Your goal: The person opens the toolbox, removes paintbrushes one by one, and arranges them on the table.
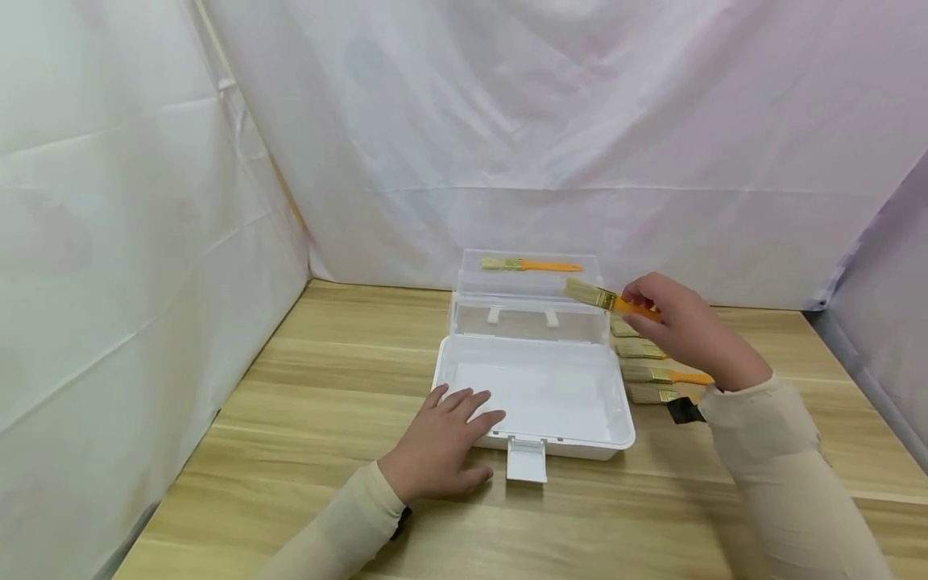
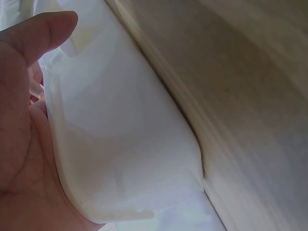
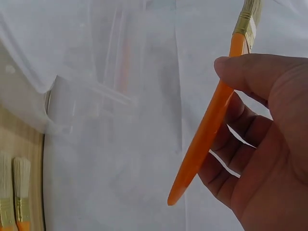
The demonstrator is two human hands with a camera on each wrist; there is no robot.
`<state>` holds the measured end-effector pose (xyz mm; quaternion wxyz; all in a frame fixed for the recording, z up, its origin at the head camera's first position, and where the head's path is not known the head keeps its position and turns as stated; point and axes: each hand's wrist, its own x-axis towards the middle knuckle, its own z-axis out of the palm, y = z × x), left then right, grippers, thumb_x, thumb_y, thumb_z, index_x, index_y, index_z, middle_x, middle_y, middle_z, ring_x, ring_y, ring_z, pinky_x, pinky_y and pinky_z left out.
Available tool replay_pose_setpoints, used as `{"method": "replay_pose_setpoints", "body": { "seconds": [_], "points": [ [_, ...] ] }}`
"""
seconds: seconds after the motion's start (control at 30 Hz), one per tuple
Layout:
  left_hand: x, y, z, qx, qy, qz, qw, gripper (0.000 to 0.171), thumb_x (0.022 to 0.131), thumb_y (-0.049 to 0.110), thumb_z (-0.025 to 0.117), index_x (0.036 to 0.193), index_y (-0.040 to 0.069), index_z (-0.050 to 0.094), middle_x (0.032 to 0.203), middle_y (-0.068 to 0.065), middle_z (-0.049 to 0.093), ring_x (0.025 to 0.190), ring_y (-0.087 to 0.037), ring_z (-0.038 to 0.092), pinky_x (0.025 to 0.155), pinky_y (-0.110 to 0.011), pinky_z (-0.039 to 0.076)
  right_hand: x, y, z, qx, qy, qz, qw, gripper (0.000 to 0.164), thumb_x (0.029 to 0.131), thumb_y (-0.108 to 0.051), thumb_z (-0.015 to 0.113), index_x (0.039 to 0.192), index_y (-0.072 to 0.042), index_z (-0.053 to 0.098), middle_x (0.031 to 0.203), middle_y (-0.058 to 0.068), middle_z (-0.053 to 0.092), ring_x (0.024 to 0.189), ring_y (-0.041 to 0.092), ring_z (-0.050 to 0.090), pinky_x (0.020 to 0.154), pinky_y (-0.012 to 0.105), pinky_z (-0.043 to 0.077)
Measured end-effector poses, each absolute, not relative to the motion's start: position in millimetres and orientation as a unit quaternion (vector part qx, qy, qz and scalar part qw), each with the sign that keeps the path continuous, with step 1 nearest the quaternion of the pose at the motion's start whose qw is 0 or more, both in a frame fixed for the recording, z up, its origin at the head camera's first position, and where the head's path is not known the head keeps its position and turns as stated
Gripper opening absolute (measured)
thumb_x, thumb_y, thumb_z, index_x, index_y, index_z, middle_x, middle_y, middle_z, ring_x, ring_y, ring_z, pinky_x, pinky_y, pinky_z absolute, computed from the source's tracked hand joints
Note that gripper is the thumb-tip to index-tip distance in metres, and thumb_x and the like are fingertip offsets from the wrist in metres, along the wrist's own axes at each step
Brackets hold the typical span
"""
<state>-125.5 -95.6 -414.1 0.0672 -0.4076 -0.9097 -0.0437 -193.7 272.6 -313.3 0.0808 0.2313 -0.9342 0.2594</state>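
Observation:
My right hand (image 1: pixel 674 322) pinches the orange handle of a paintbrush (image 1: pixel 596 296) between thumb and fingers, above the table beside the box lid. In the right wrist view the brush (image 3: pixel 204 130) slants with its bristles up at the top edge. A white plastic box (image 1: pixel 536 387) stands open on the table, its clear lid (image 1: pixel 532 286) tipped back. Another orange-handled paintbrush (image 1: pixel 551 267) lies in the lid's upper part. My left hand (image 1: pixel 442 447) rests over the box's front left rim with fingers spread; the left wrist view shows the palm against the box wall (image 2: pixel 120 110).
Several paintbrushes (image 1: pixel 648 374) lie in a column on the table right of the box, partly hidden by the right hand. The box's latch (image 1: pixel 526 461) hangs forward at the front. White cloth (image 1: pixel 507 121) hangs behind and at the sides of the wooden table (image 1: pixel 348 346).

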Motion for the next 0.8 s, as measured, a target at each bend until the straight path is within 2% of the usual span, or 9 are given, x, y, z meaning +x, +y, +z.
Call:
{"method": "replay_pose_setpoints", "body": {
  "seconds": [0.33,0.63,0.8],
  "points": [
    [-126.9,-96.0,-414.7,-0.413,-0.907,-0.044,0.070,0.071,0.080,0.055,0.068,0.142,0.025,0.052,0.146,-0.006,0.049,0.132,-0.027,0.047,0.110,-0.056,0.029,-176.3,304.7,-331.3,0.225,-0.949,0.204,0.079,0.018,0.089,0.002,0.069,0.105,-0.001,0.062,0.098,0.008,0.061,0.083,0.021,0.054,0.071,0.044,0.049],
    [-126.1,-96.6,-411.3,-0.413,-0.907,-0.053,0.063,0.071,0.080,0.053,0.070,0.142,0.024,0.052,0.145,-0.007,0.049,0.131,-0.029,0.047,0.110,-0.057,0.028,-166.4,342.7,-364.3,0.197,-0.972,0.125,0.032,0.018,0.086,0.001,0.071,0.101,-0.001,0.063,0.092,0.009,0.061,0.080,0.025,0.059,0.069,0.046,0.051],
    [-126.3,-96.8,-411.8,-0.413,-0.907,-0.051,0.062,0.071,0.081,0.054,0.070,0.143,0.024,0.052,0.146,-0.007,0.049,0.131,-0.028,0.047,0.110,-0.057,0.028,-157.5,356.2,-381.3,0.193,-0.976,0.095,0.019,0.016,0.085,0.002,0.070,0.097,-0.002,0.063,0.086,0.005,0.059,0.071,0.020,0.056,0.064,0.042,0.049]
  ]
}}
